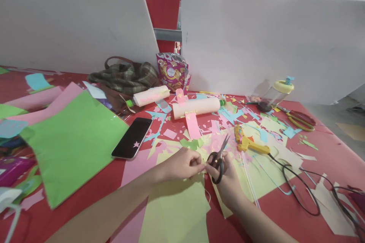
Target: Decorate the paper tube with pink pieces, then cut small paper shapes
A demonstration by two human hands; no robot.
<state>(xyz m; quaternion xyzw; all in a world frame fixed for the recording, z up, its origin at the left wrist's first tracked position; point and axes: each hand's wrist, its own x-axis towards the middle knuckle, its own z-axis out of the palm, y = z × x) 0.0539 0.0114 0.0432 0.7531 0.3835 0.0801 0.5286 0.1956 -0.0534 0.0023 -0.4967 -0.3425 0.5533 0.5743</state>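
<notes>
Left hand: the left hand (pixel 184 165) has thumb and fingertips pinched together on a small paper piece (pixel 204 166), which is mostly hidden by the fingers and touches the scissors.
Right hand: the right hand (pixel 226 182) is closed through the black handles of the scissors (pixel 218 157); the blades stand a little apart and point away from the person.
Where the work sits: just above a pale yellow sheet (pixel 176 209) at the near edge of the red table (pixel 327 159).
Looks done: many cut scraps (pixel 228 115) in blue, pink, yellow and green litter the middle of the table. A paper-wrapped roll (pixel 196 107) already carries a pink strip (pixel 193 125), and a second roll (pixel 151 95) lies behind it.
Looks left: the cut in hand appears unfinished, since the piece is at the open blades. The large green sheet (pixel 74 140) to the left seems uncut.
Nearby tools: a yellow glue gun (pixel 248 142) lies just beyond the scissors with its black cord (pixel 299 190) trailing right. A second pair of scissors (pixel 302 119) lies well apart at the far right.
Also there: a phone (pixel 131 138) lies face up beside the green sheet.
</notes>
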